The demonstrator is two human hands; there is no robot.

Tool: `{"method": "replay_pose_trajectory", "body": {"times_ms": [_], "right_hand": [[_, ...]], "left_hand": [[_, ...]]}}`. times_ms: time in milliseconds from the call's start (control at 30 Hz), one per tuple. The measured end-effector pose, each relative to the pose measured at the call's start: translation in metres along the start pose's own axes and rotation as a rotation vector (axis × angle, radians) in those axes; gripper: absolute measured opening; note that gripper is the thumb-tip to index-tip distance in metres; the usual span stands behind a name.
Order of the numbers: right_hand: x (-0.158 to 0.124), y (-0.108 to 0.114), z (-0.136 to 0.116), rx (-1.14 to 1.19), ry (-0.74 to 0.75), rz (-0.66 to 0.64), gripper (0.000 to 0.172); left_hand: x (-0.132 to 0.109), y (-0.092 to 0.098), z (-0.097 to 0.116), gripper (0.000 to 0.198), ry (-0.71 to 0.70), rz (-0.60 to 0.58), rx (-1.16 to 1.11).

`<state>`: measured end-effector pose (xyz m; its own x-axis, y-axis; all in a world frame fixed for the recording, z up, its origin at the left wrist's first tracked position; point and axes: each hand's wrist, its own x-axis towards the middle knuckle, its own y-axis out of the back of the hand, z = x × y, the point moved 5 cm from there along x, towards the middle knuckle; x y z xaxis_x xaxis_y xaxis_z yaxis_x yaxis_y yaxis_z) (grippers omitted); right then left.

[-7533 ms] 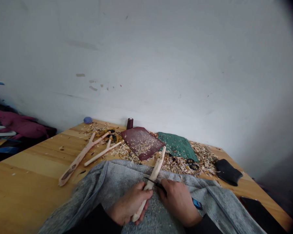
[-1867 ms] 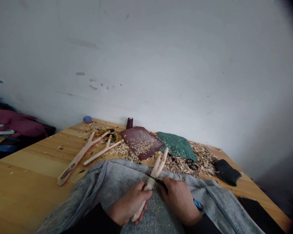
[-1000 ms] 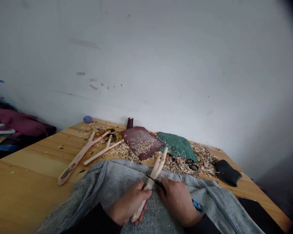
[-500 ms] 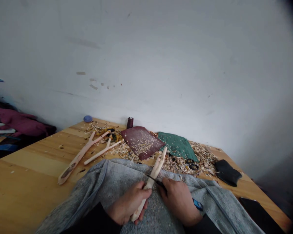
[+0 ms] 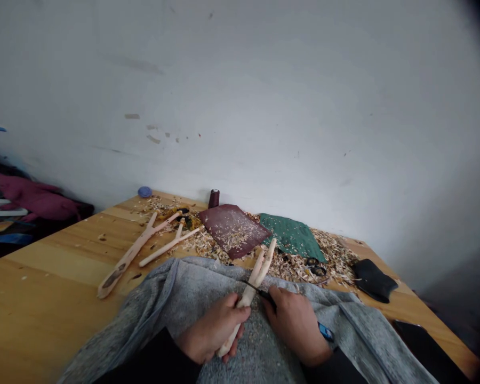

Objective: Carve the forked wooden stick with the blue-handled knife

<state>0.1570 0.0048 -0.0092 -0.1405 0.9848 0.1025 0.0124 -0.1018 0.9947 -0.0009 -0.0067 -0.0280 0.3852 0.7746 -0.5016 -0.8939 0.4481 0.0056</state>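
1. The left hand [image 5: 212,336], at lower centre of the frame, has its fingers [image 5: 234,346] closed around the lower stem of a pale forked wooden stick [image 5: 250,290].
2. The stick lies tilted across the middle of the lower frame, its two prongs pointing up and to the right, its lower end just below the left hand.
3. The right hand [image 5: 296,325], at lower centre-right, has its fingers closed around a knife [image 5: 260,295]. The dark blade touches the stick just above the left hand, and a blue handle end [image 5: 326,332] shows beyond the hand.
4. Both hands rest over a grey fleece cloth [image 5: 152,298] dusted with fine shavings.
5. On the wooden bench [image 5: 44,266], at left, lie two more forked sticks [image 5: 130,250] [image 5: 170,246].
6. Along the far edge sit a maroon sheet [image 5: 234,229], a green cloth [image 5: 292,237], a dark spool [image 5: 213,198] and a blue roll [image 5: 144,192], with wood shavings [image 5: 328,266] heaped around them.
7. A black pouch [image 5: 373,280] lies at the right, near a dark phone [image 5: 420,341] at lower right.
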Motion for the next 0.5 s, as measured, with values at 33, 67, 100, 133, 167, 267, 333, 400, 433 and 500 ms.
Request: {"method": "replay_pose_trajectory", "body": {"times_ms": [33,67,100,133,167,267,333,400,433,500], "right_hand": [[-0.0001,0.0001,-0.0002,0.004,0.005,-0.004,0.016],[0.0000,0.0005,-0.0002,0.009,0.009,-0.003,0.016],[0.0002,0.0011,-0.0001,0.013,0.011,0.001,0.016],[0.0005,0.0018,0.0003,0.017,0.012,0.007,0.016],[0.0008,0.0026,0.0009,0.018,0.008,0.015,0.017],[0.0021,0.0047,0.0050,0.000,-0.038,0.047,0.020],[0.0026,0.0046,0.0084,-0.027,-0.078,0.058,0.023],[0.0025,0.0026,0.0088,-0.036,-0.070,0.054,0.023],[0.0021,0.0011,0.0074,-0.030,-0.043,0.046,0.022],[0.0002,-0.0015,0.0027,-0.002,0.024,0.031,0.018]], "left_hand": [[-0.0010,-0.0002,0.0012,0.009,0.004,0.004,0.006],[-0.0020,-0.0004,0.0023,0.009,0.009,0.007,0.010],[-0.0028,-0.0007,0.0031,0.009,0.015,0.006,0.012],[-0.0034,-0.0008,0.0037,0.009,0.019,0.005,0.012],[-0.0037,-0.0010,0.0041,0.009,0.020,0.004,0.011],[-0.0032,-0.0009,0.0033,0.010,0.014,-0.003,0.016],[-0.0017,-0.0004,0.0016,0.009,0.007,-0.012,0.011],[0.0000,0.0002,-0.0011,0.008,0.015,-0.023,0.003],[0.0009,0.0007,-0.0021,0.008,0.013,-0.024,-0.004],[0.0024,0.0012,-0.0035,0.010,0.007,-0.027,-0.015]]}}
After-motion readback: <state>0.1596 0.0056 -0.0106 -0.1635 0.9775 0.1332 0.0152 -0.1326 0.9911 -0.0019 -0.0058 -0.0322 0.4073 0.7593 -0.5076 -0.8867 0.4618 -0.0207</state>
